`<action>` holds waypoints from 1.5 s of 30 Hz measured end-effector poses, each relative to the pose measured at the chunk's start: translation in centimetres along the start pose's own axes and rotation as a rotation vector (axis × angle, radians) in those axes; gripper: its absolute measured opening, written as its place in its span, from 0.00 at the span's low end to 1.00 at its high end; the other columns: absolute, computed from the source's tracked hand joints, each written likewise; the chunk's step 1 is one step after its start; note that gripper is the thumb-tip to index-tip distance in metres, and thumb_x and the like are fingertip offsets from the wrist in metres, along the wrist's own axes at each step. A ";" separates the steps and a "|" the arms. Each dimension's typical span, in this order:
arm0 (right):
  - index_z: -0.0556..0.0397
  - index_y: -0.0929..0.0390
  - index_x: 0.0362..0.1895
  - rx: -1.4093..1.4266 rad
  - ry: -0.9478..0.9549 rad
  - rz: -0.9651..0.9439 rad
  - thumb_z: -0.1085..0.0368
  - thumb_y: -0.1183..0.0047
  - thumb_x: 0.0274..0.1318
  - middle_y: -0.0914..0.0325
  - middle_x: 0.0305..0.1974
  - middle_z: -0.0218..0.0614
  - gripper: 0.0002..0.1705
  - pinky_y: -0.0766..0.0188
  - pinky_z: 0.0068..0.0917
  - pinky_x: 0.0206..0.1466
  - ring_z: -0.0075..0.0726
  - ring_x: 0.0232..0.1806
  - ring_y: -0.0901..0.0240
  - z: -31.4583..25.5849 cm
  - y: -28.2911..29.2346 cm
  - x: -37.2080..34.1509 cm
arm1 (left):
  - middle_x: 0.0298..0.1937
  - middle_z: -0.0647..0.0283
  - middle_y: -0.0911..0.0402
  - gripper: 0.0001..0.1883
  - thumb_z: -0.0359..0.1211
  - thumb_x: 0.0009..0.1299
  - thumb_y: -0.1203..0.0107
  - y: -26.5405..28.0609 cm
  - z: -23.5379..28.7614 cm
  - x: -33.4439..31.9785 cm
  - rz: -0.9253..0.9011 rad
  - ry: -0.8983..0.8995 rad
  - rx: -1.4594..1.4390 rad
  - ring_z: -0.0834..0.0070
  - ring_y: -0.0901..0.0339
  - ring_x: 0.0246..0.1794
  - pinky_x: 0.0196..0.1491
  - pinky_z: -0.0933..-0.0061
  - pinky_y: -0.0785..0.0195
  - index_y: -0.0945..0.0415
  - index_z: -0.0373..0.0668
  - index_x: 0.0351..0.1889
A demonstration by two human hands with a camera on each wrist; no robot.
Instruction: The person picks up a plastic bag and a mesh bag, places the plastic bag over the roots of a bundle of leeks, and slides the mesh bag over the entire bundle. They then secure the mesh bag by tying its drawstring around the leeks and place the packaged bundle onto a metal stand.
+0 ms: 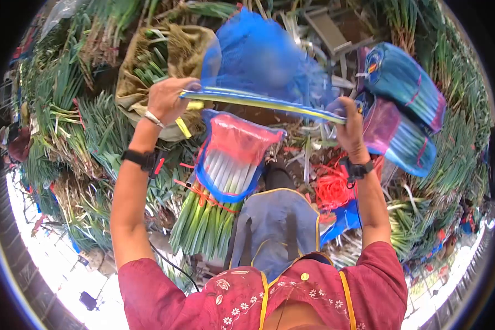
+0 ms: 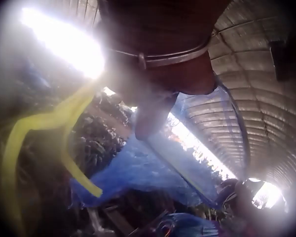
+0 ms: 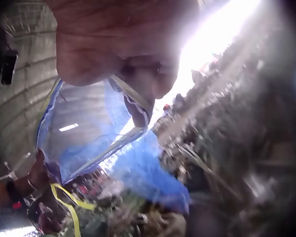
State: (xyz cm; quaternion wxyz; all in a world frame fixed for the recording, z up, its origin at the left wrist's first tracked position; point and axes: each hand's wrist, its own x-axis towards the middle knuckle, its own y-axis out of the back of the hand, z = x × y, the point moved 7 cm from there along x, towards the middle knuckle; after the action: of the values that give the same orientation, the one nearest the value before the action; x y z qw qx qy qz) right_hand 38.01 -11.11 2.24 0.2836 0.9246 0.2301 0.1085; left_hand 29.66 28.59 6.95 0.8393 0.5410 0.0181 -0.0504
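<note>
A blue mesh bag (image 1: 258, 52) is stretched between both hands, its blue and yellow rim drawn nearly straight. The left hand (image 1: 168, 102) grips one end of the rim, and the right hand (image 1: 351, 124) grips the other, fingers curled round it. In the right wrist view the bag's mouth is spread, with mesh (image 3: 143, 168) hanging below the right hand (image 3: 123, 54). A yellow strap (image 2: 29, 123) dangles by the left hand (image 2: 163, 94) in the left wrist view. Below the rim, a bundle of green onions (image 1: 209, 220) lies partly inside a red and blue mesh bag (image 1: 239, 135).
Two filled mesh bags (image 1: 404, 82) lie at the right. A brown sack (image 1: 132, 102) holding greens stands at the upper left. Red twine (image 1: 333, 190) lies near the right forearm. Piles of green onions (image 1: 55, 115) surround the person.
</note>
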 end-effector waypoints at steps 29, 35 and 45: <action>0.53 0.29 0.28 -0.385 0.077 -0.354 0.72 0.43 0.35 0.26 0.35 0.39 0.11 0.31 0.36 0.40 0.50 0.39 0.28 9.4 -7.7 -7.0 | 0.52 0.61 0.27 0.19 0.51 0.62 0.46 -15.8 0.5 -0.4 -0.254 -0.385 0.406 0.69 0.27 0.33 0.33 0.67 0.32 0.29 0.48 0.41; 0.47 0.24 0.32 -0.437 0.110 -0.540 0.65 0.51 0.45 0.36 0.60 0.48 0.08 0.45 0.44 0.63 0.51 0.64 0.41 13.6 -20.3 -16.3 | 0.56 0.60 0.30 0.12 0.38 0.53 0.40 -25.5 -6.6 -7.4 -0.627 -0.324 0.412 0.67 0.25 0.38 0.36 0.66 0.30 0.25 0.50 0.34; 0.46 0.18 0.31 -0.246 -0.179 -0.590 0.69 0.50 0.40 0.43 0.66 0.53 0.11 0.47 0.42 0.62 0.51 0.68 0.47 19.1 -28.9 -19.7 | 0.54 0.65 0.24 0.13 0.23 0.55 0.48 -33.8 -13.0 -8.4 -0.917 -0.050 0.320 0.58 0.22 0.45 0.47 0.60 0.27 0.21 0.47 0.37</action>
State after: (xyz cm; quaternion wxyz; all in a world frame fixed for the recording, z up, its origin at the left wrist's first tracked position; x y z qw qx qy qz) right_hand 16.67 -8.59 -31.35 0.4315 0.7827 0.4473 -0.0331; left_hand 18.11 27.06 -28.37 0.6371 0.5982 0.2263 -0.4302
